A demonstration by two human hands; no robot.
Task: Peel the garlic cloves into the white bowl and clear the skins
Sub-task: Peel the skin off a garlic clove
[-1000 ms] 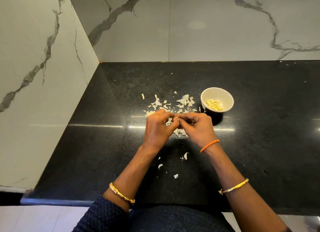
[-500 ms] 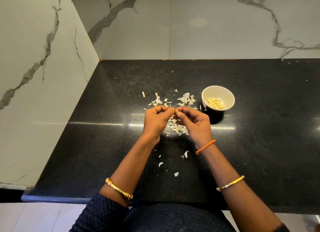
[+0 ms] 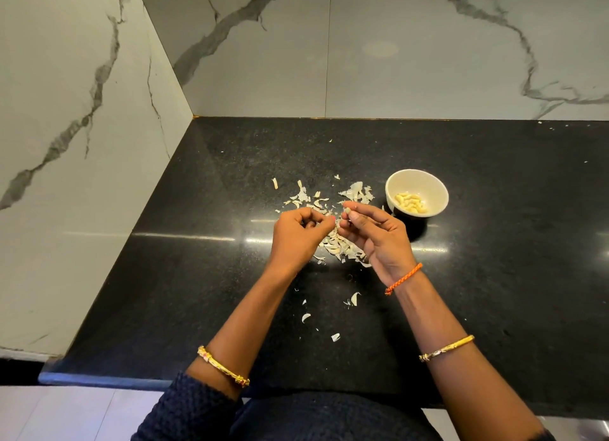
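My right hand [image 3: 379, 236] pinches a small garlic clove [image 3: 347, 212] between thumb and fingertips, raised above the black counter [image 3: 494, 275]. My left hand [image 3: 300, 236] is just to its left with fingers curled, thumb and forefinger pinched together; whether a bit of skin is in them I cannot tell. Beneath and behind both hands lies a pile of pale garlic skins [image 3: 339, 247]. The white bowl [image 3: 438, 190] stands to the right of the hands with several peeled cloves [image 3: 411, 202] in it.
A few loose skin flakes [image 3: 354, 298] lie nearer the counter's front edge. Marble walls close the counter off at the left [image 3: 82, 177] and at the back [image 3: 362, 61].
The hands have drawn slightly apart; the right hand has turned palm up and lifted the clove. The left hand has pulled back a little to the left.
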